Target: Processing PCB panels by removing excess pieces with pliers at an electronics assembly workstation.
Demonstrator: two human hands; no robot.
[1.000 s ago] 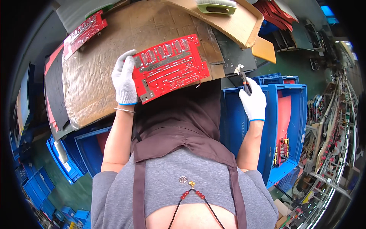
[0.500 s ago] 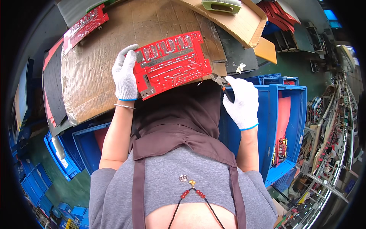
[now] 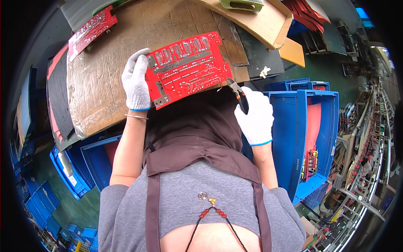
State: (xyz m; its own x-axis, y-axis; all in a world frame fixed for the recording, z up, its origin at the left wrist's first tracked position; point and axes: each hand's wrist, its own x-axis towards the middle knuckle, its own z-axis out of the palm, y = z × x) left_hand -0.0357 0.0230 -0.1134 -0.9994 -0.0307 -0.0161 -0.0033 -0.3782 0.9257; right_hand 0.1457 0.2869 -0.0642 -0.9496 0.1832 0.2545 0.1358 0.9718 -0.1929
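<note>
A red circuit board (image 3: 191,69), its soldered side facing up, is tilted over the near edge of the cardboard-covered bench. White-gloved, my left hand (image 3: 137,82) grips the board's left end, thumb on top and the other fingers hidden beneath. My right hand (image 3: 256,115), also gloved, is closed around a pair of cutting pliers (image 3: 236,89) with dark handles marked orange. The pliers' jaws sit at the board's lower right edge; whether they touch it I cannot tell. A thin bit of wire or lead (image 3: 219,89) sticks out at that edge.
Brown cardboard (image 3: 103,92) covers the bench. Another red board (image 3: 90,33) lies at the far left. An open cardboard tray (image 3: 268,27) stands at the far right, with a small white piece (image 3: 264,72) nearer. Blue crates (image 3: 287,138) flank me, the right one holding a board.
My right hand has moved left with the pliers, bringing their jaws up along the board's lower right edge. The board and my left hand have shifted slightly left and away.
</note>
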